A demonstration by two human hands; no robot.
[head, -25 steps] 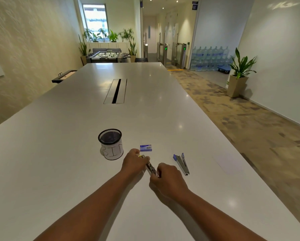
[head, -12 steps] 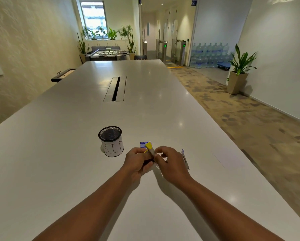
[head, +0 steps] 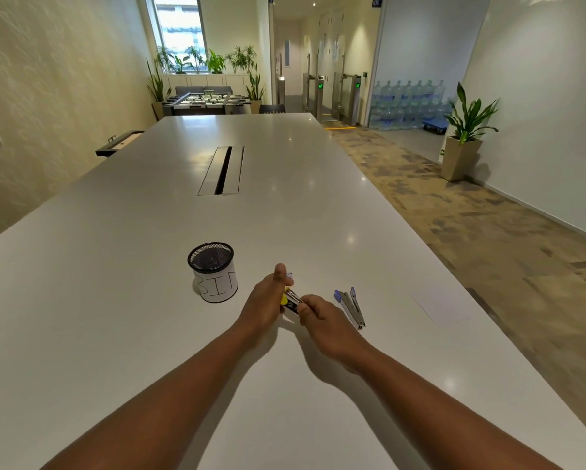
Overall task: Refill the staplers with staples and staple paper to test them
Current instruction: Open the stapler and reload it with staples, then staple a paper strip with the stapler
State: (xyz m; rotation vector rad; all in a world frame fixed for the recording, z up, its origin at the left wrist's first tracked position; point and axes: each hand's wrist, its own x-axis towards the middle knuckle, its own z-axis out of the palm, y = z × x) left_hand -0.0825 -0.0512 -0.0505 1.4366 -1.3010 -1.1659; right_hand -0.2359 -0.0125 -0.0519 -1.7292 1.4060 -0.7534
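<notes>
A small yellow and black stapler (head: 291,300) is held between both hands just above the white table (head: 115,300). My left hand (head: 264,300) grips its far end, thumb raised. My right hand (head: 322,322) pinches its near end. A second stapler with blue tips (head: 352,306) lies open on the table just right of my right hand. The staple box (head: 289,275) is mostly hidden behind my left thumb. A white sheet of paper (head: 442,305) lies flat further right.
A black mesh cup wrapped in paper marked "BIN" (head: 214,273) stands left of my hands. A cable slot (head: 222,170) runs along the table's middle. The table's right edge drops to patterned carpet; a potted plant (head: 464,137) stands by the right wall.
The yellow stapler has come down from its raised tilt to a lower angle between my hands. My right hand slid back toward its near end, uncovering the blue-tipped stapler.
</notes>
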